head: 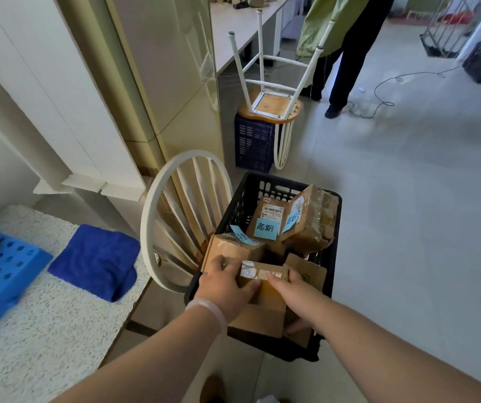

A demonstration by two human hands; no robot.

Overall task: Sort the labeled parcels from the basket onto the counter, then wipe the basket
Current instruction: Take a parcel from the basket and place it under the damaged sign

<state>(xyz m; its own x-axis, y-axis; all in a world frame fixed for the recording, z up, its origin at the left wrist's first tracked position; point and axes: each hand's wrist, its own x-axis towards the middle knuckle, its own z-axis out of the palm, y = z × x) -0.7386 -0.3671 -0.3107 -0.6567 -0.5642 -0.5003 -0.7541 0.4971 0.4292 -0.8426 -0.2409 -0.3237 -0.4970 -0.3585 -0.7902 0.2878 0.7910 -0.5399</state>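
Both hands close on one cardboard parcel [262, 303] at the near end of the black basket [336, 228]. The left hand [227, 286] curls over its left edge, and the right hand [291, 289] clamps its right edge, thumb on top. The taped end points away from the person, the long axis apparently running near to far. Just beyond the grip lie four more parcels [310, 219], three bearing blue handwritten notes [266, 228]. Left of the grip, the speckled counter [44, 330] holds one folded blue cloth [97, 260].
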